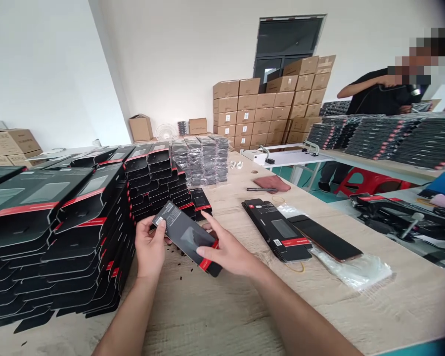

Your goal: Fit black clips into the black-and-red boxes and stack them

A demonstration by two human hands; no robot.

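black card sleeves with red stripes dominate the head view. the left hand (150, 247) pinches the upper end of one black sleeve (187, 237), tilted above the pale wood table (222, 316), with its thumb on the sleeve's face. the right hand (226, 252) spreads over the sleeve's lower half, thumb and fingers well apart; i cannot tell whether it grips or only steadies. tall sleeve stacks (59, 237) stand just left of the hands, and black scraps (172, 252) lie on the wood near them. to the right lie a short sleeve pile (276, 230), a dark glossy slab (326, 237) touching it, and crumpled clear film (352, 269). many sleeves are stacked, and clear-wrapped bundles (200, 160) stand behind them, while the short pile remains loose on the table. a white barcode label (158, 221) shows on the held sleeve, but its print is too small to read. no brand is legible on the sleeves or the cardboard cartons (270, 111) beyond.
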